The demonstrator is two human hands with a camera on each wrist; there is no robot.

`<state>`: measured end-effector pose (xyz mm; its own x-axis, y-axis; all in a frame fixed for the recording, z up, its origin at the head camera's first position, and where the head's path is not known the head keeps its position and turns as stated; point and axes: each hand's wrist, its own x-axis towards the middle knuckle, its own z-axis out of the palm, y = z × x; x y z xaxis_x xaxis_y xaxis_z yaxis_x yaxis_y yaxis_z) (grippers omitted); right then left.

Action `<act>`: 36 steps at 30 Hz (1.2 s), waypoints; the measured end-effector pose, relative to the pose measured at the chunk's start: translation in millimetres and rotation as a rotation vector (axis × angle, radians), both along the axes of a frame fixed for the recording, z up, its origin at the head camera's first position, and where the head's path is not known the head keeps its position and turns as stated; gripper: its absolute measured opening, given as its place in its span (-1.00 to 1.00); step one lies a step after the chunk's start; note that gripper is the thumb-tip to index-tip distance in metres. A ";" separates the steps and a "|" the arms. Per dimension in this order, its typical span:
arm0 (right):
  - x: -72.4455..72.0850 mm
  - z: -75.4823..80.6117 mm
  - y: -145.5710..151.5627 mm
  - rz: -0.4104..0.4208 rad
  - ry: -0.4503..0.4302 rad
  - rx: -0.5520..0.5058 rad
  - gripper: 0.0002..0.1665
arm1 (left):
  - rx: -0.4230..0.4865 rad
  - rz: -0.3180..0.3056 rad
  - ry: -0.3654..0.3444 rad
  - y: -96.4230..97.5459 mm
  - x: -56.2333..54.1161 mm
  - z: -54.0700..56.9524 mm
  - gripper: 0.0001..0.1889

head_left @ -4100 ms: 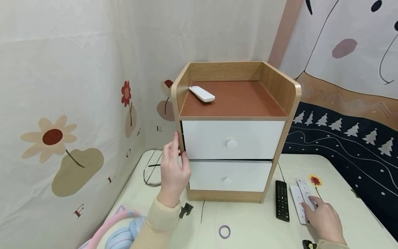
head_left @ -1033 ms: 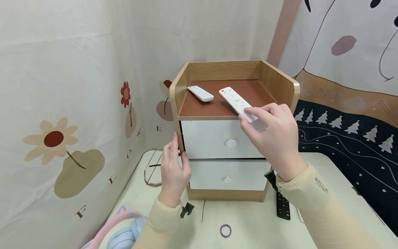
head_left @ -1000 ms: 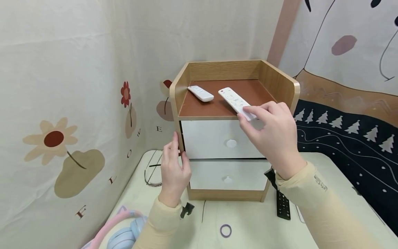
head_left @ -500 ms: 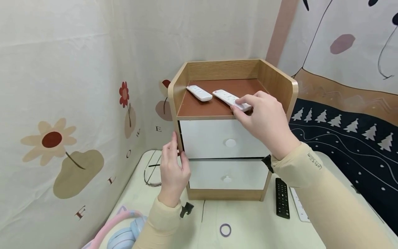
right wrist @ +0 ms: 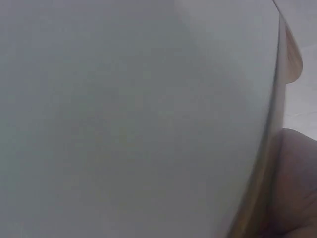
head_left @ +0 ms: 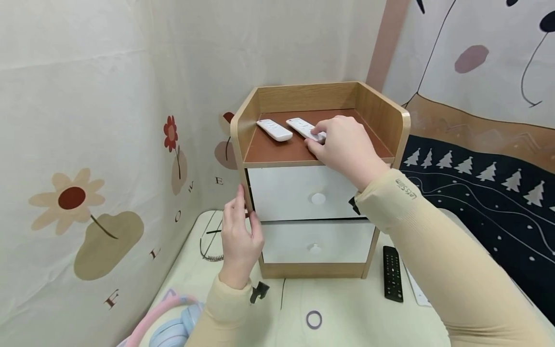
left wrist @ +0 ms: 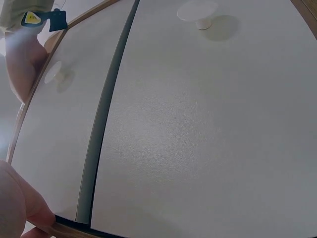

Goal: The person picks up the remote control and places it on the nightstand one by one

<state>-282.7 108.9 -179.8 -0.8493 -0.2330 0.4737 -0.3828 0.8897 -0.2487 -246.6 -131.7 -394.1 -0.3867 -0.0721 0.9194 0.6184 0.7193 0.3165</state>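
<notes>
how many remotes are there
4: white remote on the cabinet, second white remote in the right hand, black remote and third white remote on the table; the right sleeve partly covers the last and may hide more.

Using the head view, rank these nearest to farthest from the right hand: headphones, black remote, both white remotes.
1. Pinched white remote: in the right hand, at the shelf.
2. Other white remote: shelf's left side.
3. Black remote: right side of the table.
4. Headphones: table's front left.
</notes>
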 end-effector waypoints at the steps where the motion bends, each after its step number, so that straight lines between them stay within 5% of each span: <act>1: -1.7 0.7 -1.6 -0.001 -0.005 0.001 -0.59 | 0.000 -0.001 -0.001 -0.2 -0.1 0.2 -0.24; 21: -29.1 6.7 -13.6 0.013 -0.091 0.050 -0.51 | -0.005 -0.003 0.014 -1.5 1.0 2.6 -0.21; 36: -33.8 10.1 -12.0 0.062 -0.171 0.151 -0.36 | -0.001 0.000 0.009 -0.9 0.2 3.2 -0.23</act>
